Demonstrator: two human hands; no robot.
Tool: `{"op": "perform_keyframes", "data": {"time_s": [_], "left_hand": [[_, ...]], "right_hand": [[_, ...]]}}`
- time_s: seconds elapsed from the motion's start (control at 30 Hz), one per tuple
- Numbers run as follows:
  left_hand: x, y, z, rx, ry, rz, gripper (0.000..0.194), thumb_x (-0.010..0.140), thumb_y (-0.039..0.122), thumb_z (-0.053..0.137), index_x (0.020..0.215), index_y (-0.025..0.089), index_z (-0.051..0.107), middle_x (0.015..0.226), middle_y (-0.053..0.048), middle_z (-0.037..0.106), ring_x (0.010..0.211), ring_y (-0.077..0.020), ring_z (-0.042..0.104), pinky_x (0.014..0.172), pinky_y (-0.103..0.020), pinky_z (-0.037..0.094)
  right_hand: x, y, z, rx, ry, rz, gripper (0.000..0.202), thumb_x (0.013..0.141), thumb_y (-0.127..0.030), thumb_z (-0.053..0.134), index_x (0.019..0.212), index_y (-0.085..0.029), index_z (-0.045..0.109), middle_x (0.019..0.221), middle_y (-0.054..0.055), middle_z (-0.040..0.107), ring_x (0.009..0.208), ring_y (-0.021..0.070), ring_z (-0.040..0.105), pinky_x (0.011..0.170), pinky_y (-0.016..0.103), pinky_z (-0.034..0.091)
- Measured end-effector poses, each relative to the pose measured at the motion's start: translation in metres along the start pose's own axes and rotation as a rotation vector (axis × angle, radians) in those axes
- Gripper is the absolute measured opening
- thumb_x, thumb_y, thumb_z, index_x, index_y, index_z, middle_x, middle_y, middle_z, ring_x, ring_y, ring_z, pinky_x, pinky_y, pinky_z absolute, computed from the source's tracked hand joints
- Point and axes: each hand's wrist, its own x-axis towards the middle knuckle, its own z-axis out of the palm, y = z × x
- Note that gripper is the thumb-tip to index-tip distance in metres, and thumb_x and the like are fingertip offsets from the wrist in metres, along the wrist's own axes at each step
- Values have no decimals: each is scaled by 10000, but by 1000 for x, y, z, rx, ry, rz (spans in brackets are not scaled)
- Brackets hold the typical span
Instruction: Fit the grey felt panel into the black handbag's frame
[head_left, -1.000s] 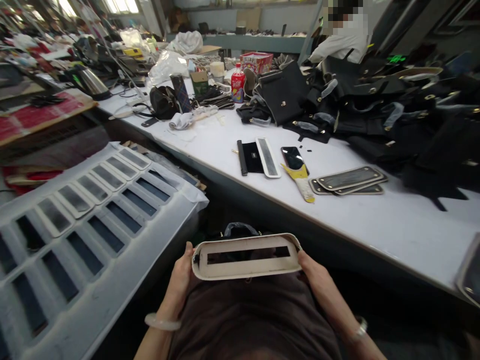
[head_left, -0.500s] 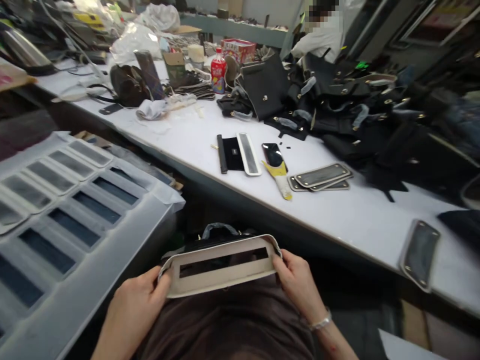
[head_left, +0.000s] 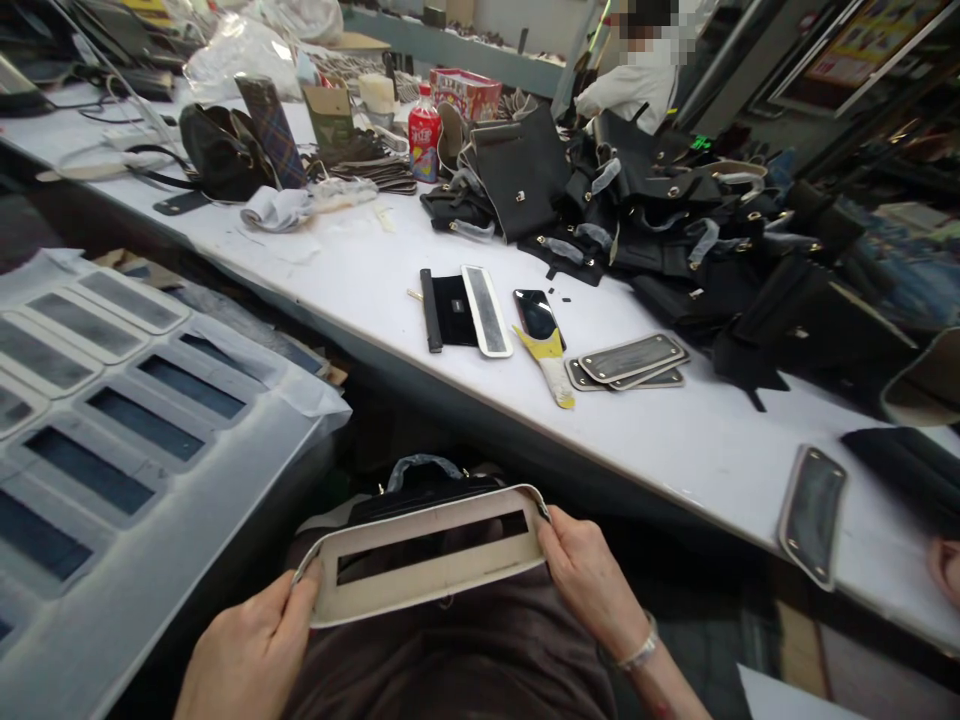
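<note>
A dark bag with a plastic-wrapped handle rests at my lap. Its pale base panel, with a long rectangular slot cut in it, faces up towards me. My left hand pinches the panel's left end between thumb and fingers. At the right end, my right hand grips the rim, thumb on the pale inner side. Dark cloth lies beneath the panel.
The white table holds oval-cornered plates, a phone, a yellow-white tool, black bags and a red bottle. Panels cover the left surface. A person is behind; another's hand shows at right.
The view has shifted, so the table's things appear further left. Both my hands and the pale panel sit slightly lower and further left in view. The other hand has appeared at the right edge.
</note>
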Motion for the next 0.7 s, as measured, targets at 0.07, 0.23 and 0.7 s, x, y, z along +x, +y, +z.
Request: {"op": "perform_keyframes", "data": {"time_s": [0.07, 0.23, 0.7], "left_hand": [[-1, -1, 2, -14, 25, 11, 472, 834, 549, 317, 615, 239, 599, 647, -59, 659, 704, -234, 614, 664, -294, 370], [-14, -7, 5, -241, 1, 52, 530, 811, 674, 412, 729, 200, 635, 585, -4, 595, 578, -164, 530, 589, -246, 378], [-20, 11, 11, 140, 251, 77, 329, 952, 242, 325, 692, 202, 523, 667, -78, 667, 676, -237, 668, 586, -346, 229]], "right_hand": [[-2, 1, 4, -1, 40, -8, 386, 933, -480, 244, 702, -224, 417, 602, 42, 529, 558, 186, 493, 590, 324, 248], [-10, 5, 9, 107, 88, 1, 499, 876, -658, 400, 719, -202, 529, 600, 13, 535, 558, 159, 488, 553, 275, 317], [3, 37, 14, -14, 150, -57, 483, 799, -674, 426, 724, -248, 639, 647, 77, 640, 560, 217, 601, 523, 272, 479]]}}
